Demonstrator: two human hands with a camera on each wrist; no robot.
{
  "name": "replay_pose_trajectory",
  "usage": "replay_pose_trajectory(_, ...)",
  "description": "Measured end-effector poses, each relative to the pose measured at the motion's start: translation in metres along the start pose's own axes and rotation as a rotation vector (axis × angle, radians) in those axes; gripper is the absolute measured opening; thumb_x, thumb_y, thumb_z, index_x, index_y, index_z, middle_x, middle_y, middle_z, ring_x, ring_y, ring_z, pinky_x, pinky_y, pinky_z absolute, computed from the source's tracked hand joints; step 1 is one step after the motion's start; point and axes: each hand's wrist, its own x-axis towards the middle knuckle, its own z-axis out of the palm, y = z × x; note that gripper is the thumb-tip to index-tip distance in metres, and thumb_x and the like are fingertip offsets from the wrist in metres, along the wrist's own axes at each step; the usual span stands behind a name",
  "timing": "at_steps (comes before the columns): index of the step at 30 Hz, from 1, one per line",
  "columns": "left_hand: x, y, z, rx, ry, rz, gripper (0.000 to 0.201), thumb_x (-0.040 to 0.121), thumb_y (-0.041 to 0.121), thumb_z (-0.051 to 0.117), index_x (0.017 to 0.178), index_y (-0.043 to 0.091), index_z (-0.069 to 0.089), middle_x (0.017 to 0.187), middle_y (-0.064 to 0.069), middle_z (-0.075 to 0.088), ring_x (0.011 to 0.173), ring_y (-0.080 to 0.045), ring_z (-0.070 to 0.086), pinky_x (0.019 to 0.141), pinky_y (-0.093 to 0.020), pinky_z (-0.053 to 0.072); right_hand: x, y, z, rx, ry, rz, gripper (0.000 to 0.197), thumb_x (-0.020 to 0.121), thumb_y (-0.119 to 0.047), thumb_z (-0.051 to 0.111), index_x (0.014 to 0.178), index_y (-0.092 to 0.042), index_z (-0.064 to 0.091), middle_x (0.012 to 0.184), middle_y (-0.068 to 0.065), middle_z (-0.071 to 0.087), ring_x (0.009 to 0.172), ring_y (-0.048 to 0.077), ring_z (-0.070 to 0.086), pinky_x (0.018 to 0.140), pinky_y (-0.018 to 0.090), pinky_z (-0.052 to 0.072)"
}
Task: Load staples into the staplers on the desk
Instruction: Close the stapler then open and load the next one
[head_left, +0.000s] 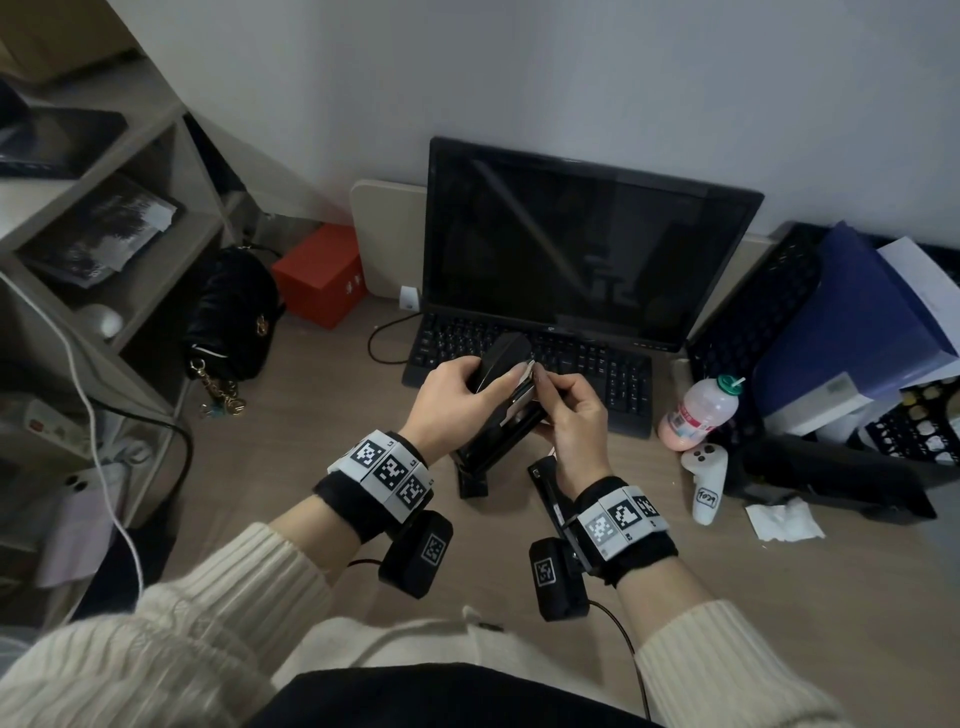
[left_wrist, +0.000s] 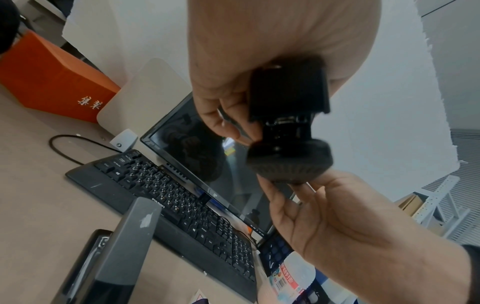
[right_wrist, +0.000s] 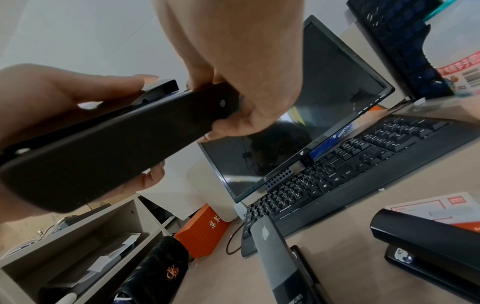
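Note:
I hold a black stapler (head_left: 506, 415) in both hands above the desk, in front of the keyboard, with its top arm swung up. My left hand (head_left: 457, 395) grips the raised top arm and the body. My right hand (head_left: 569, 415) has its fingers curled round the stapler's front end, where a silvery metal part (head_left: 527, 370) shows. The right wrist view shows the stapler's dark underside (right_wrist: 116, 139) between the left fingers (right_wrist: 78, 90) and the right hand (right_wrist: 241, 67). Whether any staples lie in the channel is hidden.
Two more staplers lie on the desk (head_left: 322, 441): a grey-topped one (right_wrist: 280, 257) under the held one and a black one (right_wrist: 428, 242) to its right, by a white and red box (right_wrist: 436, 207). Beyond them are a keyboard (head_left: 597, 374), monitor (head_left: 582, 244), pink bottle (head_left: 698, 413) and white controller (head_left: 706, 483).

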Motion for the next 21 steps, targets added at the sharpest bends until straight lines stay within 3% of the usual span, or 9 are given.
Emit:
replay_pose_trajectory(2,-0.0003,0.0008,-0.0001,0.002,-0.001,-0.004,0.055,0.081,0.065,0.061,0.082,0.011,0.068,0.078,-0.011,0.072,0.074,-0.03,0.069,0.07,-0.05,0.056,0.0004,-0.0006,-0.0001,-0.002,0.0,0.0,0.019,0.09,-0.026,0.064,0.083,-0.009,0.064,0.087,0.016,0.065,0.083,0.029,0.063,0.075,0.04,0.057)
replay_pose_trajectory(6,-0.0011,0.0046,0.0005,0.005,0.011,-0.012,0.05,0.082,0.064,0.061,0.081,0.014,0.068,0.076,-0.007,0.072,0.072,-0.026,0.07,0.069,-0.048,0.058,0.0001,-0.002,0.0005,0.013,-0.007,-0.003,0.022,0.089,-0.03,0.065,0.08,-0.01,0.063,0.088,0.021,0.064,0.083,0.033,0.062,0.083,0.053,0.053)
replay_pose_trajectory(10,-0.0009,0.0072,0.0008,-0.006,0.008,-0.028,0.052,0.08,0.065,0.061,0.081,0.014,0.068,0.075,-0.006,0.072,0.072,-0.025,0.07,0.07,-0.047,0.058,0.0017,-0.0032,0.0005,0.005,-0.003,-0.009,0.025,0.089,-0.032,0.066,0.078,-0.01,0.063,0.086,0.024,0.061,0.081,0.034,0.059,0.081,0.058,0.05)
replay_pose_trajectory(21,-0.0022,0.0094,-0.001,-0.074,-0.027,-0.066,0.053,0.078,0.064,0.064,0.087,0.012,0.069,0.081,-0.012,0.073,0.076,-0.031,0.071,0.072,-0.053,0.058,0.0012,-0.0052,-0.002,-0.062,-0.001,-0.031,0.024,0.09,-0.029,0.064,0.07,-0.016,0.061,0.07,0.004,0.061,0.075,0.027,0.055,0.071,0.044,0.044)
